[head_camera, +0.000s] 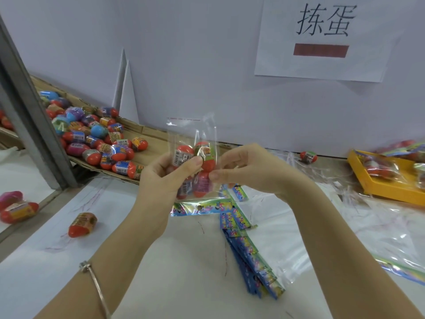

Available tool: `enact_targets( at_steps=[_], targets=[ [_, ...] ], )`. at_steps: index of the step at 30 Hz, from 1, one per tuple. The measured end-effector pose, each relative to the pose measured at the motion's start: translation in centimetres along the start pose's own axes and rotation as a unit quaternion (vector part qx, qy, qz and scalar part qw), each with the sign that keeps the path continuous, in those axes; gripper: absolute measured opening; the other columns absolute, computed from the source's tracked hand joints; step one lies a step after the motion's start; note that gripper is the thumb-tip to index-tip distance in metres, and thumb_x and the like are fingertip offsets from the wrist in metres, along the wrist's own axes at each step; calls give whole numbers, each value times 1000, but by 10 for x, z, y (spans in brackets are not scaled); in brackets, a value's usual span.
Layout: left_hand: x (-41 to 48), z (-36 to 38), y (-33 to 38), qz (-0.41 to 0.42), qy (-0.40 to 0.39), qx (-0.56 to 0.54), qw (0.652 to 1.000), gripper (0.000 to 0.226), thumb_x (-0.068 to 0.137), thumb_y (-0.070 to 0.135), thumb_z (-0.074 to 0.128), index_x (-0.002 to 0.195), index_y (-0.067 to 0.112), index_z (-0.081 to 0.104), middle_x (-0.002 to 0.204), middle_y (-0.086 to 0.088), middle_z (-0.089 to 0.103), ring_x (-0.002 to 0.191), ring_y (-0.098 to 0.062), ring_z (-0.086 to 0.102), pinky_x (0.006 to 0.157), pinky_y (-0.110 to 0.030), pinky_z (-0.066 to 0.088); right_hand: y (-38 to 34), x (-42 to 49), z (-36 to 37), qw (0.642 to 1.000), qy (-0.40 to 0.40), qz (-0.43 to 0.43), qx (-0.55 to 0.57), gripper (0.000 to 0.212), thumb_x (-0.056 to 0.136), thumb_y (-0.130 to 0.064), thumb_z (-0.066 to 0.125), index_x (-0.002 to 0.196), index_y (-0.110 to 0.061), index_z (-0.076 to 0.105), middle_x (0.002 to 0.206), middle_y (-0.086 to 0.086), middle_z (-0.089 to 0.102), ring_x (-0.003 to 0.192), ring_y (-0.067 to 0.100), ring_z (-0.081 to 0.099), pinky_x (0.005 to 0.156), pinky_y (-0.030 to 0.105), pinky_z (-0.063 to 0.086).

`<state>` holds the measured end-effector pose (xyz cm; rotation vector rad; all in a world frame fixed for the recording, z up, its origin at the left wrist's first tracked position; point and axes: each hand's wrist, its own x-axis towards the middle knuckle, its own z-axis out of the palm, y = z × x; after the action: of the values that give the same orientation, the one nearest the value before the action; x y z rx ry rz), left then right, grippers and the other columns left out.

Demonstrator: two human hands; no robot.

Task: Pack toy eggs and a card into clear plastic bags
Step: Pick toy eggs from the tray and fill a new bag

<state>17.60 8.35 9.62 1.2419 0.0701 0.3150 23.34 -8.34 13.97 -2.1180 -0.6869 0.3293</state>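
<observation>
A white table [184, 272] runs up to a pale wall [184, 54], where a paper sign [322, 42] with two large printed characters hangs above and right of the clear bag [193, 132]. Left of the bag, a cardboard tray [151, 132] holds a heap of loose toy eggs [92, 134], and a grey metal post [30, 107] leans across the tray's far end. One stray egg [82, 224] lies on the table below and left of the bag. A stack of colourful cards [248, 261] fans out below and right of it. Far right of the bag sits a yellow tray [391, 189] of filled bags. The bag is held above the table, upright, with its long axis vertical and its open mouth up. Four eggs [184, 155] stand on end inside in two rows, and a card [202, 208] lies crosswise at the bottom. The left hand [165, 178], with a bracelet [96, 286] on its wrist, grips the bag around the eggs. The right hand [248, 171] pinches the bag's right edge between thumb and forefinger.
</observation>
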Motion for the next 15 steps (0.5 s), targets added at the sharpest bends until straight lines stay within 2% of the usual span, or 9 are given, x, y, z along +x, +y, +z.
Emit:
enact_targets(
  at_steps=[2, 4, 5, 6, 8, 9, 11, 15],
  targets=[
    [0, -1, 0, 4, -6, 10, 1000, 30, 46, 39, 81, 75, 30, 77, 80, -1, 76, 71, -18, 72, 58, -30, 58, -1, -2, -3, 999, 9, -2, 35, 36, 73, -41, 79, 107, -39, 69, 91, -14, 73, 79, -1, 67, 70, 19, 52],
    [-1, 0, -2, 7, -24, 20, 999, 32, 47, 38, 81, 78, 31, 77, 81, 0, 76, 73, -18, 73, 61, -31, 59, -5, -4, -4, 991, 48, 5, 121, 63, 66, -46, 78, 124, -27, 61, 97, -10, 73, 83, 7, 70, 68, 23, 55],
    [-3, 1, -3, 7, -40, 17, 999, 33, 49, 37, 81, 81, 32, 77, 83, -1, 76, 75, -18, 73, 61, -30, 59, -7, -5, -4, 984, 72, -1, 165, 58, 68, -42, 77, 120, -19, 64, 93, -7, 74, 77, 11, 70, 63, 24, 55],
    [-5, 3, -4, 6, -57, 10, 998, 34, 50, 36, 81, 84, 32, 77, 85, -1, 76, 76, -18, 74, 60, -28, 59, -9, -6, -4, 975, 99, -11, 199, 42, 73, -33, 77, 109, -14, 68, 85, -4, 75, 69, 14, 68, 57, 23, 55],
    [-8, 7, -4, -6, -71, -8, 997, 33, 54, 39, 78, 87, 33, 78, 88, -1, 77, 76, -17, 74, 58, -28, 58, -13, -9, -4, 961, 149, -20, 233, 11, 81, -15, 75, 90, -11, 72, 72, 0, 72, 59, 14, 62, 50, 23, 53],
    [-10, 9, -3, -9, -63, -12, 998, 30, 57, 44, 74, 84, 32, 78, 85, 1, 76, 74, -15, 74, 56, -27, 57, -12, -11, -3, 956, 164, -22, 242, 5, 82, -11, 73, 86, -10, 72, 70, 0, 71, 58, 15, 60, 49, 24, 53],
    [-11, 10, -2, 10, -35, -8, 999, 27, 63, 47, 68, 79, 29, 79, 80, 1, 76, 69, -12, 72, 55, -27, 58, -8, -18, -1, 953, 179, -27, 244, 3, 82, -8, 72, 84, -11, 73, 70, 1, 71, 59, 16, 58, 50, 26, 53],
    [-17, 12, -6, 70, 13, 3, 997, 22, 69, 37, 66, 82, 25, 80, 81, -4, 76, 68, -14, 70, 60, -24, 58, 3, -41, 12, 945, 188, -37, 264, 14, 83, -5, 69, 81, -17, 75, 69, 4, 70, 54, 15, 61, 46, 25, 52]
  ],
)
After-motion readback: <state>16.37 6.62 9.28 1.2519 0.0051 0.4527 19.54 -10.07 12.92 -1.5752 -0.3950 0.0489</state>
